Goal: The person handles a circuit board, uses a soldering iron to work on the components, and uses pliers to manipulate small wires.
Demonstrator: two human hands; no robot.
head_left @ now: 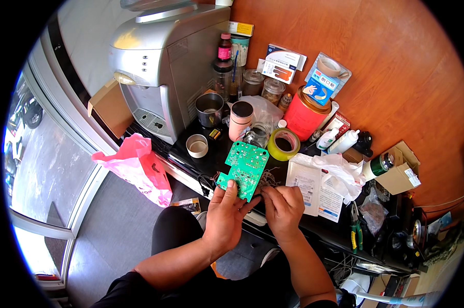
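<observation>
A green circuit board [248,167] with an irregular outline is held up in front of me, its solder side facing me. My left hand [226,218] grips its lower left part, the thumb lying on its face and the fingers behind. Close to the board's lower right corner, my right hand [283,208] is closed in a pinch. Something small and dark shows at its fingertips, too small to make out. Thin brown wires [268,179] show just behind the board's right edge.
The dark table holds a roll of yellow tape [284,144], a pink cup [240,120], a metal mug [209,109], printed papers [314,187] and green-handled pliers [356,231]. A silver water dispenser [175,61] stands at left, above a pink plastic bag [139,167].
</observation>
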